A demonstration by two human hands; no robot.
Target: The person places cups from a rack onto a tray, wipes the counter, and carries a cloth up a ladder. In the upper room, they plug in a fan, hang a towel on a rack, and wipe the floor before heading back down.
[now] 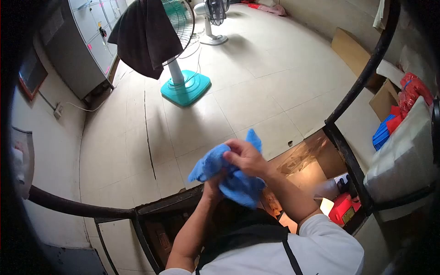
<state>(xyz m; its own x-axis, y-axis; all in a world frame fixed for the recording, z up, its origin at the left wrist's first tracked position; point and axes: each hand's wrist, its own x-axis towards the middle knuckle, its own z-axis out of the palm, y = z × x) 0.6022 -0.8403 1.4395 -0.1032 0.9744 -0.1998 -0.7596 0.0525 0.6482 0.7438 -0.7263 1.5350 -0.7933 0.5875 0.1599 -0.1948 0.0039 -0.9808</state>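
Note:
A bunched blue cloth is between my two hands, in front of my chest. My right hand pinches the top of the cloth, with thumb and fingers pressed together on it. The cloth covers most of my left hand, which is below and to the left; its wrist shows and its fingers are mostly hidden inside the folds. One corner of the cloth sticks up behind my right hand, and another part hangs down over the dark apron.
Black railings frame a floor opening below me. Beyond stand a fan with a teal base and dark cloth, a white fan, and grey lockers. Cardboard and red bags lie right.

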